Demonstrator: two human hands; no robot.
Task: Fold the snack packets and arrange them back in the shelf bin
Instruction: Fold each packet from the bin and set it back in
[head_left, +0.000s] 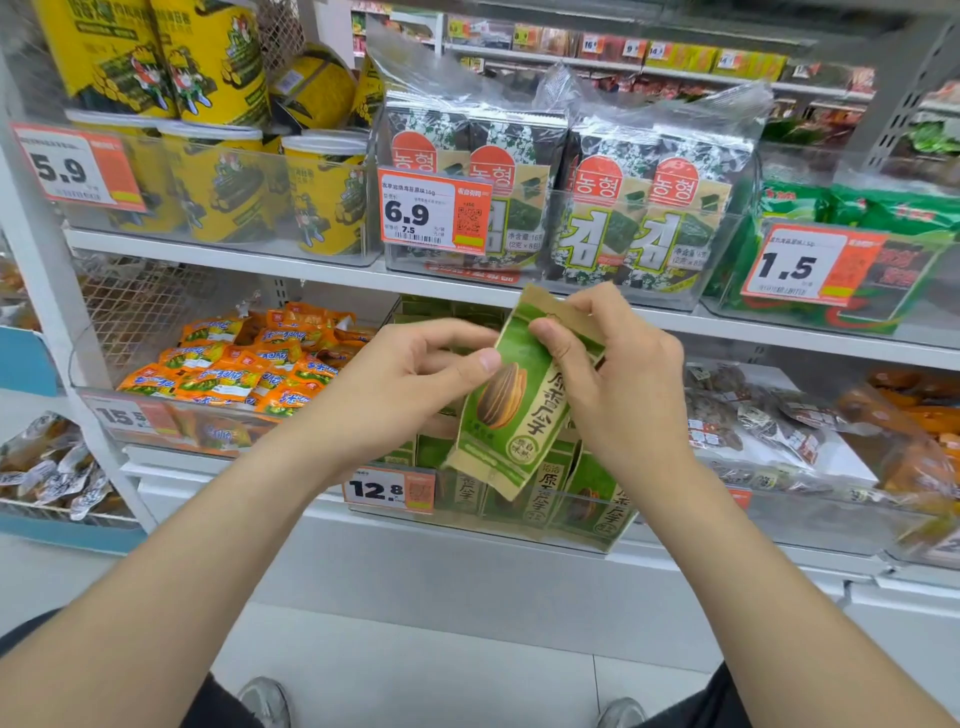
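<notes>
You hold one green sunflower-seed packet (511, 415) in front of the lower shelf, above the clear shelf bin (519, 538) and not touching it. The packet is tilted, its brown top edge leaning to the right and its bottom corner hanging just over the matching green packets (595, 493) that stand upright in that bin.

Your left grip (415, 384) is clamped on the packet's left edge, thumb pressed flat on the front just above the printed seed, the other fingers curled behind. Your right grip (623, 379) pinches the upper part, thumb on the front below the brown strip and the fingers wrapped round the top from behind. Whether the top is already creased over, you cannot tell from here.

A 12.8 price tag (389, 489) sits on the bin's front at the left. Orange packets (249, 364) fill the bin to the left, and seaweed packs (571, 208) stand on the shelf above.
</notes>
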